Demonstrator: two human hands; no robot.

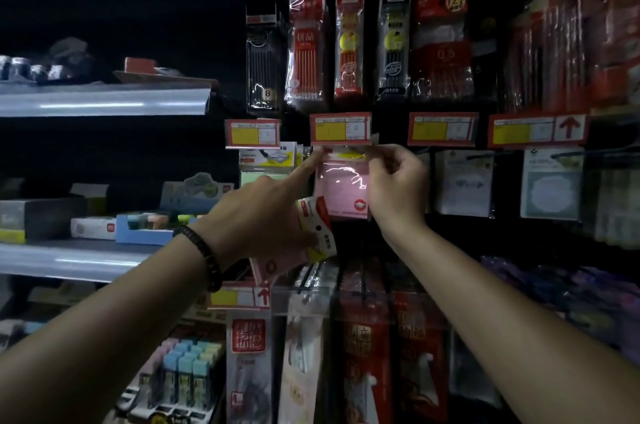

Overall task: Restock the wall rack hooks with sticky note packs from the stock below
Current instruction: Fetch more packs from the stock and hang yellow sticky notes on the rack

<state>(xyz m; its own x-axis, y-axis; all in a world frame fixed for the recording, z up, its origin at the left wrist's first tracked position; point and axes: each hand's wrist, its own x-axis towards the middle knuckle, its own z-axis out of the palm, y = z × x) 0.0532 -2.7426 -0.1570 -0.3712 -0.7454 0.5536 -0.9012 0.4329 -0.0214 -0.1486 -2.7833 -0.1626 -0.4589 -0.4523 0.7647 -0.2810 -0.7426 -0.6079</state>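
On my feed both hands are raised to the dark wall rack. The right hand pinches the upper right edge of a pink sticky note pack in glossy clear wrap, with thumb and fingers curled onto it just under a red-framed yellow price tag. The pack hangs upright at that position. The hook is hidden behind the tag, so I cannot tell whether the pack's header is threaded onto it.

The left hand does two things. Its index finger is stretched out straight and touches the pack's upper left corner. Its other fingers are curled round a small bundle of spare note packs with red, white and yellow header cards, held against the palm just below and left of the hanging pack. A pink edge shows under the palm. A black beaded bracelet sits on that wrist.

Just left of the pink pack hangs a pale green note pack with a yellow and white header. To its right are white-carded packs. The row above carries long pen refill packets in red and black, and red printed packets hang below. Further left, grey metal shelves carry boxes, among them an open blue carton.
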